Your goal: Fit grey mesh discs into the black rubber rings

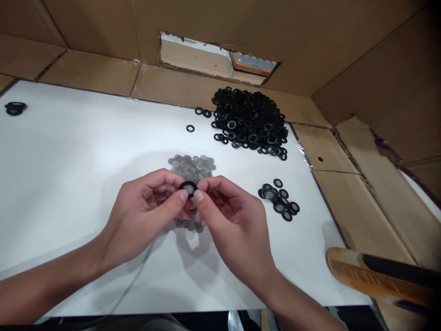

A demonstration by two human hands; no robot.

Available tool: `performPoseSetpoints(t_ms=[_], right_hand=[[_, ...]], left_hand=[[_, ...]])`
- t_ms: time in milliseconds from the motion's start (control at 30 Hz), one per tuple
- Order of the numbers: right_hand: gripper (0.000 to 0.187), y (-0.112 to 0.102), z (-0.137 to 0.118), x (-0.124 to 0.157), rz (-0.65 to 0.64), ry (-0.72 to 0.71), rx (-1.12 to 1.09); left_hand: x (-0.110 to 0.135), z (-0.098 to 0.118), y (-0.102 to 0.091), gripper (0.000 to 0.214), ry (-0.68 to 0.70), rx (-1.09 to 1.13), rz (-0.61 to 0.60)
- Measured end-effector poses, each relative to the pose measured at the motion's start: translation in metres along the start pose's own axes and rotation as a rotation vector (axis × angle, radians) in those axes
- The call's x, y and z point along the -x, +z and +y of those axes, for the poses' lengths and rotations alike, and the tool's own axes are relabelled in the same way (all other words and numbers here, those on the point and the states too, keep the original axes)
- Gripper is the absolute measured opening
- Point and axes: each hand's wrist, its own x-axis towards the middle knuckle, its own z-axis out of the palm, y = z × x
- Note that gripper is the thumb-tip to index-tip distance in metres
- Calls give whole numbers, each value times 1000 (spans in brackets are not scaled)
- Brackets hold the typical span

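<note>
Brown cardboard walls (103, 27) box in a white tabletop (69, 184) along its far and right edges, with a ragged cut-out opening (206, 55) in the far wall. Both hands meet over the middle of the tabletop, nearer its front edge. I see the left hand (151, 204) and the right hand (234, 220) each closed in a fingertip pinch on one small black rubber ring (188, 187). The thumbs sit tip to tip below it, so the ring faces up toward the camera. I judge this hold lets both thumbs press on it evenly. Something grey may sit in its hole, but I cannot tell.

Under and just beyond the hands lies a loose pile of grey round mesh discs (193, 165), within easy finger reach. A large heap of black rings (250, 120) fills the far right corner, with a few stray black rings (190, 128) beside it. A small cluster of black rings (279, 200) lies near the right edge, just beside the right hand. A small stack of black rings (14, 108) sits at the far left edge. An orange and black object (379, 276) crosses the near right corner. Room to move lies left of the hands, toward that stack; the right side is crowded.
</note>
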Motion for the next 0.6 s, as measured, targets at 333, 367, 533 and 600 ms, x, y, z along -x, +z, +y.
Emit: performPoseSetpoints(t_ms=[333, 367, 533, 600], right_hand=[[15, 1, 4, 2, -106, -22, -112], [14, 1, 4, 2, -112, -26, -107], [10, -2, 7, 5, -63, -58, 60], [11, -2, 8, 5, -66, -71, 74]], left_hand=[[0, 1, 0, 7, -81, 62, 6], [1, 0, 0, 7, -92, 57, 12], [3, -1, -2, 11, -97, -44, 69], [3, -1, -1, 13, -87, -69, 87]])
